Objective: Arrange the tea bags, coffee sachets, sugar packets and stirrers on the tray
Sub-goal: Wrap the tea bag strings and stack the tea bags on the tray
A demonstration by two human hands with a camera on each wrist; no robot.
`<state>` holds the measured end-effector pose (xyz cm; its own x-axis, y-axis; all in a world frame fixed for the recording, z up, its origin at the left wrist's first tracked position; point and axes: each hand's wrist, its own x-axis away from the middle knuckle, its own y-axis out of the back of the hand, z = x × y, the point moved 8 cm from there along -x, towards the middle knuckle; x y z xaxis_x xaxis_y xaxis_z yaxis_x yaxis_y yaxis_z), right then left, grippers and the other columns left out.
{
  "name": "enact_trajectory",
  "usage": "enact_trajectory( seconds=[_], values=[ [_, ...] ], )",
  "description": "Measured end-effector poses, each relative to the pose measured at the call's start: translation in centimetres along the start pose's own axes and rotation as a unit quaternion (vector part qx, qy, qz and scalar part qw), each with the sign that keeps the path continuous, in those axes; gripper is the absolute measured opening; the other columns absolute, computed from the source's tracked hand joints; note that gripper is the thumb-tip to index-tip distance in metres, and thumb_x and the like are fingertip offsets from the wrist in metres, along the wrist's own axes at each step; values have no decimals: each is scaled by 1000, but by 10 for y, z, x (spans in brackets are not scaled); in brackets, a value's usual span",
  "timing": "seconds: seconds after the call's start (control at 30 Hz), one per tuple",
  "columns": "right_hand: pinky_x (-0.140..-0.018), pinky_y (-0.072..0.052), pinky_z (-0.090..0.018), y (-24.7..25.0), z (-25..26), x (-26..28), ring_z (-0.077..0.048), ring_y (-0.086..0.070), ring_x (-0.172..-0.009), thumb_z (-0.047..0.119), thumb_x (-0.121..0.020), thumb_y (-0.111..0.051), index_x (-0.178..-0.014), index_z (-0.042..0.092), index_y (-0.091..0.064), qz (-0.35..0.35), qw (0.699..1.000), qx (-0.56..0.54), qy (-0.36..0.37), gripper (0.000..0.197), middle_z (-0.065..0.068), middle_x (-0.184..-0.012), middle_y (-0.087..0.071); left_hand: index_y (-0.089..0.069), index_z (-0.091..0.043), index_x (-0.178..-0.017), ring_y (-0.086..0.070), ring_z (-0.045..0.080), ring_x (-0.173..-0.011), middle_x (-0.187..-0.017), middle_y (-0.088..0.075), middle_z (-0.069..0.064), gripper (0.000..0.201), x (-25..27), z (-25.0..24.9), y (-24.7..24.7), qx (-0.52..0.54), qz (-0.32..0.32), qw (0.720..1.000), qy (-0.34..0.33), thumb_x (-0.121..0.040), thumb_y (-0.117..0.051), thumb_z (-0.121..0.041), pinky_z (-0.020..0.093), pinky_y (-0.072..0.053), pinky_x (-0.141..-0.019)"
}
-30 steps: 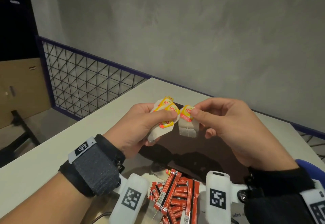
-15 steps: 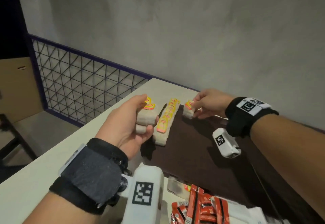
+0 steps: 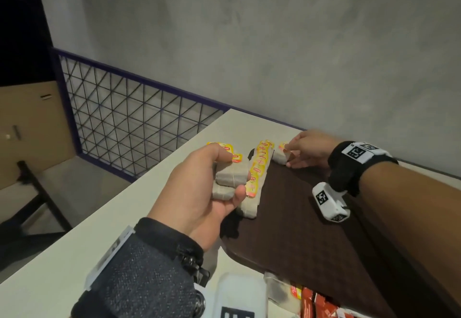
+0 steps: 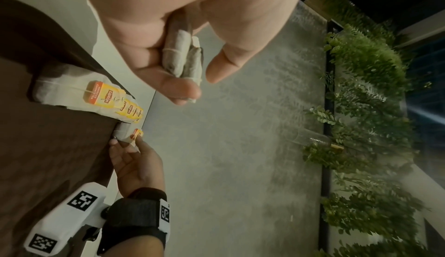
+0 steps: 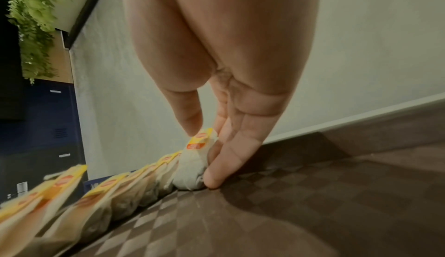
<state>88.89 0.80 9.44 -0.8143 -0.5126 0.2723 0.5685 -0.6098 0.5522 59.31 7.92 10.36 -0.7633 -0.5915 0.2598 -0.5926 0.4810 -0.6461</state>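
A dark brown tray (image 3: 311,230) lies on the white table. Several tea bags with yellow tags (image 3: 257,178) stand in a row along its left edge, also seen as the row (image 4: 72,93) and the row (image 5: 108,188). My left hand (image 3: 224,168) hovers beside the row and grips two tea bags (image 3: 233,176), seen close as the two bags (image 4: 180,57). My right hand (image 3: 287,155) pinches one tea bag (image 3: 279,156) at the row's far end. That bag (image 5: 192,166) rests upright on the tray (image 5: 313,204), thumb on its tag and fingers behind it.
Red coffee sachets (image 3: 314,302) and a clear packet (image 3: 277,290) lie on the table near the tray's front edge. A blue mesh railing (image 3: 124,118) runs along the table's (image 3: 124,218) left side, and a grey wall stands behind.
A second ago both hands held tea bags together above the tray. My right hand has carried one bag to the row's far end; my left hand has stayed beside the row.
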Motion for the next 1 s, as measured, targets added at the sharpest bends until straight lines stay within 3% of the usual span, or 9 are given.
enact_trajectory(
  seconds=[0.07, 0.13, 0.27, 0.33, 0.47, 0.6, 0.7, 0.83, 1.0],
  values=[
    [-75, -63, -40, -3, 2, 1, -35, -71, -85, 4, -95, -66, -103, 2, -55, 7, 1000, -8, -2, 14, -24, -96, -56, -60, -6, -88, -65, 24, -59, -60, -64, 9, 8, -1, 2, 0, -6, -3, 1000, -4, -91, -54, -3, 21, -45, -40],
    [-87, -60, -46, -3, 2, -2, -35, -67, -93, -7, -93, -64, -121, -9, -52, 2, 1000, -21, 2, 31, -24, -100, -52, -59, -3, -86, -66, 26, -61, -71, -65, 14, 9, -2, 4, 1, -16, -9, 1000, -4, -91, -52, 0, 21, -46, -40],
    [-91, -59, -50, -1, 4, -2, -29, -66, -86, -13, -90, -60, -136, -11, -47, -28, 999, 16, 25, 47, -16, -90, -56, -59, 2, -91, -63, 29, -78, -94, -63, 23, 6, -4, 9, 0, -31, -5, 999, -7, -92, -54, 3, 22, -48, -42],
    [-89, -60, -49, 4, 11, 7, -29, -67, -85, -6, -91, -63, -133, -8, -50, -44, 997, 52, 44, 45, -13, -90, -61, -61, 3, -93, -65, 28, -75, -98, -65, 26, 4, -3, 10, -3, -39, 4, 999, -15, -93, -57, 3, 21, -48, -43],
    [-84, -62, -44, 25, 28, 54, -33, -70, -81, 11, -94, -69, -120, 9, -47, -55, 996, 17, 63, 34, -17, -111, -59, -67, -3, -90, -67, 17, -61, -88, -74, 18, 8, 0, 13, -15, -70, 60, 995, -31, -93, -62, 2, 19, -47, -44],
    [-66, -60, -33, 17, 38, 149, -26, -69, -72, 23, -94, -69, -117, 3, -61, 76, 978, -182, 72, 32, -16, -93, -66, -71, -4, -110, -69, 12, -64, -95, -76, 12, 19, 13, 22, -32, -112, 140, 984, -22, -92, -65, -2, 17, -47, -46],
    [-60, -53, -29, 4, 25, 213, -22, -65, -70, 34, -84, -72, -112, 3, -68, 137, 966, -203, 80, 43, -14, -89, -66, -68, -4, -122, -69, 11, -67, -100, -76, 11, 32, 25, 27, -45, -130, 190, 973, -25, -91, -68, -4, 16, -49, -48],
    [-56, -46, -28, -5, 3, 251, -18, -60, -67, 29, -86, -74, -110, -2, -72, 143, 961, -218, 98, 39, -12, -85, -67, -67, -6, -126, -71, 13, -76, -105, -75, 12, 39, 41, 32, -57, -153, 233, 960, -39, -86, -70, -7, 17, -51, -51],
    [-49, -49, -26, 3, -6, 258, -19, -60, -62, 9, -87, -74, -99, -6, -71, 81, 967, -211, 121, 20, -18, -83, -66, -66, -8, -128, -73, 16, -83, -114, -75, 16, 41, 42, 36, -57, -175, 234, 955, -42, -88, -71, -6, 17, -52, -52]
  ],
)
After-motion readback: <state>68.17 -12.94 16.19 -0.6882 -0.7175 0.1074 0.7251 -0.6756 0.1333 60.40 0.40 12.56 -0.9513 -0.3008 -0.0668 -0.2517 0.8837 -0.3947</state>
